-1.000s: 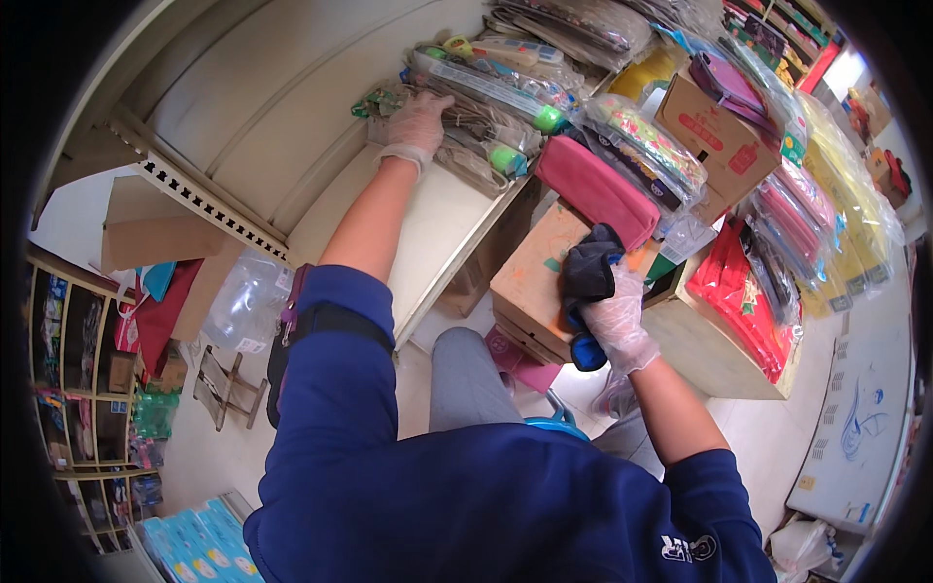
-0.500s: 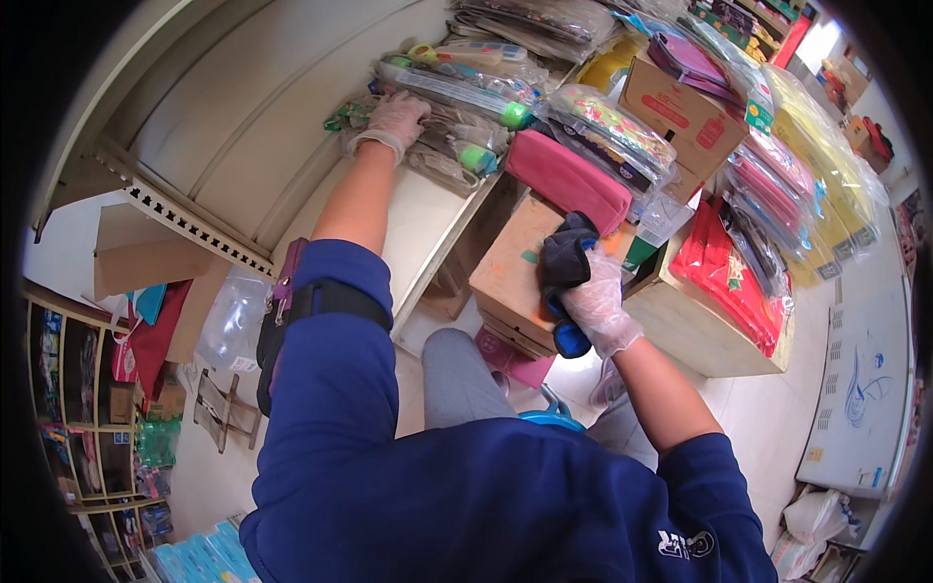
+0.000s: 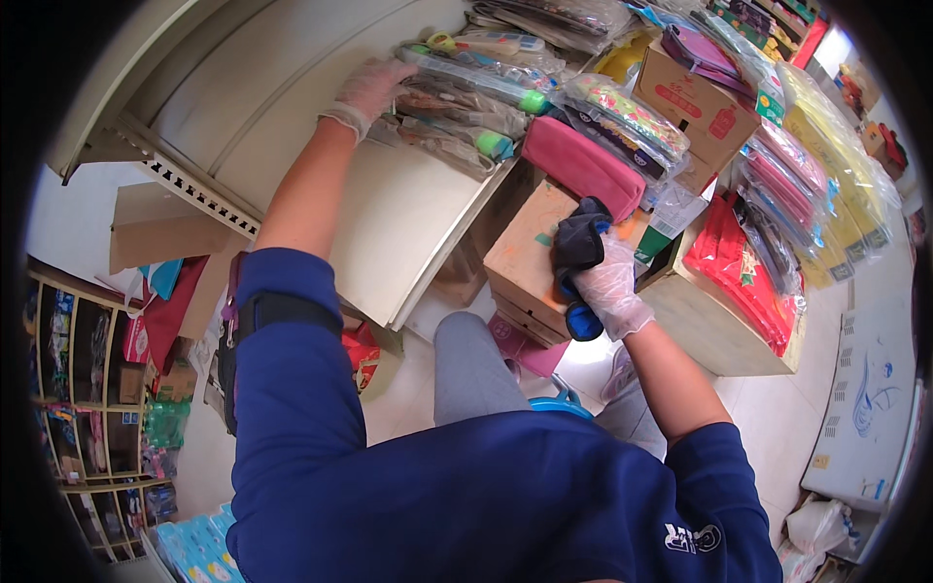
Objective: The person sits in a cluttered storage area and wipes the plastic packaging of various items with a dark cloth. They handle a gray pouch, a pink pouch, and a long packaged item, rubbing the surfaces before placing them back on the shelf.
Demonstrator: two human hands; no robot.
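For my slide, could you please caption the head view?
Gloved left hand beside bagged goods on shelf, right hand holding dark cloth.

Wide head-worn fisheye view, steeply downward (from close overhead).

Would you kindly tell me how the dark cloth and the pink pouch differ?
The dark cloth shows black and blue, the pink pouch mainly pink. The cloth is crumpled, the pouch smoother and elongated. The right hand grips the cloth; the pouch lies untouched. Both look soft.
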